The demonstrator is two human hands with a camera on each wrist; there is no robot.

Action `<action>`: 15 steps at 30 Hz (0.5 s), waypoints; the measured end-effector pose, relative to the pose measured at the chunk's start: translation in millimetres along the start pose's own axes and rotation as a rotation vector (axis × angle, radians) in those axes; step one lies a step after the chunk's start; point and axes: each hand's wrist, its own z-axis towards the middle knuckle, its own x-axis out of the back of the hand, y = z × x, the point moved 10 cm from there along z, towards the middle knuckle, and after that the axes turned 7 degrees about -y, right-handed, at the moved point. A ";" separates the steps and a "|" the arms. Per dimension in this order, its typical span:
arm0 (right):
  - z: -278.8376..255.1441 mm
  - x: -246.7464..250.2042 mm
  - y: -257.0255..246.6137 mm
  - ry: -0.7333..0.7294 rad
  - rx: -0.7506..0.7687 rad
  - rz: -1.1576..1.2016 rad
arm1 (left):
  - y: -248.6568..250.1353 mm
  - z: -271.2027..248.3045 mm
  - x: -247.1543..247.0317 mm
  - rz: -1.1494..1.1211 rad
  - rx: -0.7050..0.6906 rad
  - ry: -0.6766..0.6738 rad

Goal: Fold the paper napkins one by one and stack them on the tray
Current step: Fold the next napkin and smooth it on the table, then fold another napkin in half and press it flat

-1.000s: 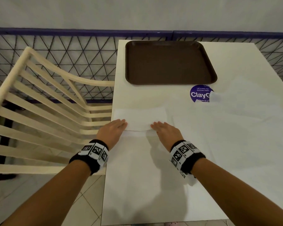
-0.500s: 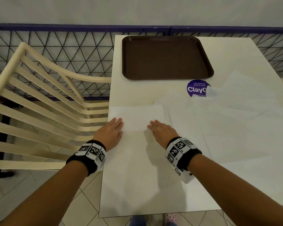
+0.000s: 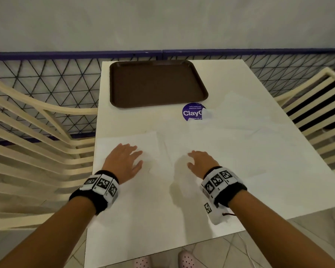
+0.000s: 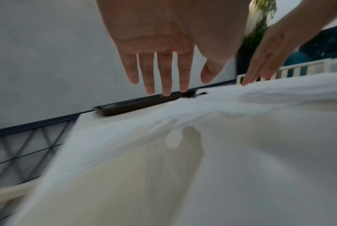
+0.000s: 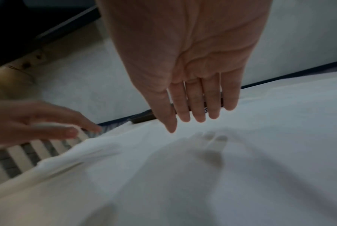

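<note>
A folded white napkin (image 3: 143,140) lies on the left side of the white table (image 3: 143,219). My left hand (image 3: 126,159) is over it, fingers straight. In the left wrist view the left hand (image 4: 163,61) hovers just above the napkin (image 4: 125,134) and casts a shadow on it. To the right of the napkin, my right hand (image 3: 197,161) is spread flat over loose unfolded napkins (image 3: 240,144). The right wrist view shows that hand (image 5: 193,84) with straight fingers and nothing held. The brown tray (image 3: 157,84) sits bare at the far edge.
A round purple sticker (image 3: 192,113) lies just in front of the tray, partly covered by paper. Cream slatted chairs stand at the left (image 3: 37,132) and right (image 3: 317,113). A dark mesh fence (image 3: 46,78) runs behind the table.
Both hands left the napkin's near edge and moved apart. The left hand went forward onto the napkin; the right hand went right, over the loose sheets.
</note>
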 end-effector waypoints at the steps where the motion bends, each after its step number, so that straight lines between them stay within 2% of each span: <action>1: -4.6 -1.5 24.4 0.003 -0.061 0.010 | 19.1 6.0 5.6 -0.021 -0.047 0.025; 4: -19.1 -10.2 84.8 -0.008 -0.223 0.042 | 83.8 20.6 19.6 -0.043 -0.207 0.062; 6: -24.8 -15.7 99.9 -0.002 -0.258 0.093 | 112.7 30.0 19.5 -0.077 -0.249 0.052; 7: -25.6 -16.5 101.5 0.013 -0.253 0.104 | 126.7 31.4 23.9 -0.080 -0.262 0.089; 9: -25.1 -16.6 98.8 0.036 -0.243 0.085 | 149.1 35.9 20.9 -0.122 -0.264 0.060; 12: -21.4 -16.4 90.4 0.043 -0.225 0.017 | 163.9 43.2 0.1 -0.074 -0.203 -0.063; 15: -20.4 -16.9 86.1 0.030 -0.182 -0.073 | 172.2 44.0 -2.4 -0.065 -0.181 -0.081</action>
